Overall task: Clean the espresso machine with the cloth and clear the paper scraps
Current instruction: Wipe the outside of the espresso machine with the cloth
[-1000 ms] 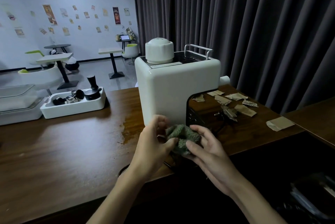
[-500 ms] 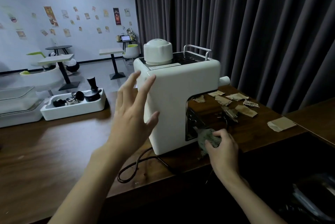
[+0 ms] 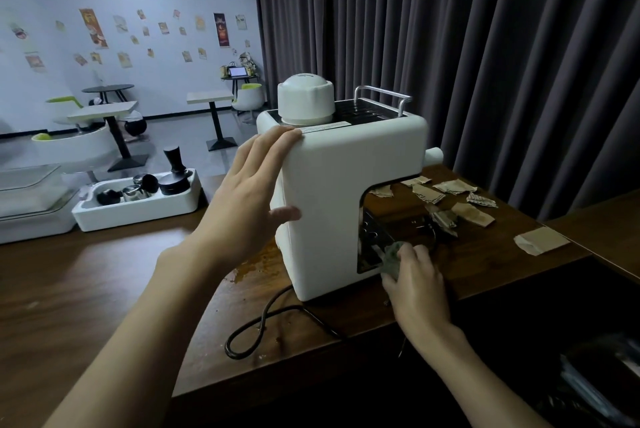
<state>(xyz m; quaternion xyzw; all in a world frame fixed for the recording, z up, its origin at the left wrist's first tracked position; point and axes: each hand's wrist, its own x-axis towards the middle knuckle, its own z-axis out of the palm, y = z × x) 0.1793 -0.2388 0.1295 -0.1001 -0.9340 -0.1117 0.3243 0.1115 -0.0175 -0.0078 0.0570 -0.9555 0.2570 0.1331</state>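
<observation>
Left hand (image 3: 249, 192): spread flat on boxy white espresso machine (image 3: 346, 202).
Right hand (image 3: 415, 275): clutched crumpled green cloth (image 3: 391, 256) in its recess, brown paper scraps (image 3: 453, 186) beyond.

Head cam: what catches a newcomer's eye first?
The white espresso machine stands centre frame on the table, the left hand laid open over its top-left edge. In its front recess the right hand holds a green cloth to the metal. Brown paper scraps lie scattered beyond, to the right.
</observation>
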